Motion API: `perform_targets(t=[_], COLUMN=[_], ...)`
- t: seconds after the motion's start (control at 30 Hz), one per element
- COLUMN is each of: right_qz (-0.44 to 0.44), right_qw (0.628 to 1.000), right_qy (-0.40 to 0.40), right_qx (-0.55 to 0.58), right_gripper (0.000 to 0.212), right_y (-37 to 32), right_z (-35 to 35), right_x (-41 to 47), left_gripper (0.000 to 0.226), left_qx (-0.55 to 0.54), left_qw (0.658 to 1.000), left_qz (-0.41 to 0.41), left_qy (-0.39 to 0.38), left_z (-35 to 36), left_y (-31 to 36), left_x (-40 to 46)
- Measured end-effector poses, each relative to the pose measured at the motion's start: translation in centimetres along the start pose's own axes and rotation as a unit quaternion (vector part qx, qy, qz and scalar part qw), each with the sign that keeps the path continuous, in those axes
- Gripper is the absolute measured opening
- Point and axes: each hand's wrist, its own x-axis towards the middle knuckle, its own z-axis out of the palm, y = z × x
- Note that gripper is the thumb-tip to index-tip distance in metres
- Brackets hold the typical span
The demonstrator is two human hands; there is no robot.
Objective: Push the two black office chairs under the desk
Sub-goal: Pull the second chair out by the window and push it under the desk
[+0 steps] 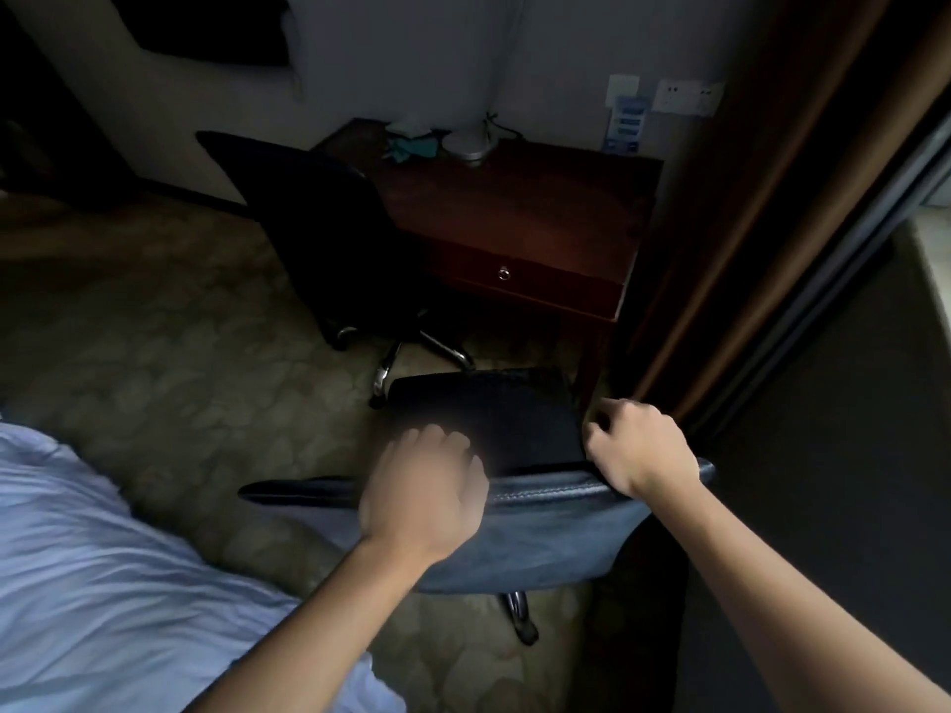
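The near black office chair (514, 419) stands just below me, its backrest top edge running across the lower middle and its seat pointing toward the desk. My left hand (427, 491) is blurred, fingers curled over the middle of the backrest top. My right hand (638, 450) is closed on the right end of the same backrest. The dark wooden desk (520, 213) with a ring-pull drawer stands ahead against the wall. The second black chair (319, 229) stands at the desk's left side, its wheeled base partly beneath the desk.
A bed with pale sheets (103, 558) fills the lower left. A brown curtain (761, 198) and a dark wall close in on the right. On the desk's back edge sit a white lamp base (471, 141) and small items. Patterned carpet (170, 352) lies between bed and desk.
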Motion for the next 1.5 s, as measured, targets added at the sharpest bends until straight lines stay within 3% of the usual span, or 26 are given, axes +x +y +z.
perform_targets(t=[0.1,0.27,0.37,0.53,0.8,0.93,1.07,1.23,1.43,1.5], right_qz=[0.023,0.005,-0.022,-0.12,-0.009,0.015,0.05,0.074,0.037,0.003], right_qw=[0.999,0.99,0.985,0.974,0.999,1.0,0.996,0.991,0.978,0.973], right_qy=[-0.037,0.121,0.155,0.194,0.027,0.013,-0.067,-0.112,-0.189,-0.192], right_qx=[-0.013,0.065,0.076,-0.005,0.02,0.006,0.015,-0.001,-0.081,-0.127], right_gripper=[0.027,0.022,0.027,0.024,0.022,0.022,0.031,0.043,0.065,0.054], right_y=[-2.4,-7.8,-10.3,-12.8,-16.4,-17.6,-17.5,-17.2,-17.6,-18.0], right_z=[1.4,3.1,3.8,5.2,5.7,6.0,6.4,7.5,8.9,9.2], right_x=[0.3,-0.9,-0.5,0.1,4.3,4.7,5.1,3.4,0.1,-0.2], left_gripper=[0.025,0.026,0.029,0.024,0.022,0.022,0.026,0.031,0.033,0.034], left_qx=[-0.016,-0.017,-0.03,-0.044,-0.074,-0.086,-0.093,-0.095,-0.093,-0.088], left_qw=[1.0,0.999,0.998,0.996,0.99,0.987,0.987,0.986,0.982,0.983], left_qz=[0.015,0.035,0.058,0.083,0.123,0.133,0.128,0.116,0.139,0.143], left_qy=[0.002,0.003,-0.003,-0.007,-0.008,-0.017,-0.032,-0.072,-0.083,-0.079], left_z=[-0.6,-1.7,-2.0,-1.8,-1.1,-1.1,-1.6,-2.6,-2.9,-3.0], left_y=[-3.5,-9.1,-11.9,-14.9,-19.3,-20.5,-20.8,-20.7,-21.7,-22.1], left_x=[0.6,3.1,5.0,6.7,10.1,10.7,10.6,8.6,5.8,5.7])
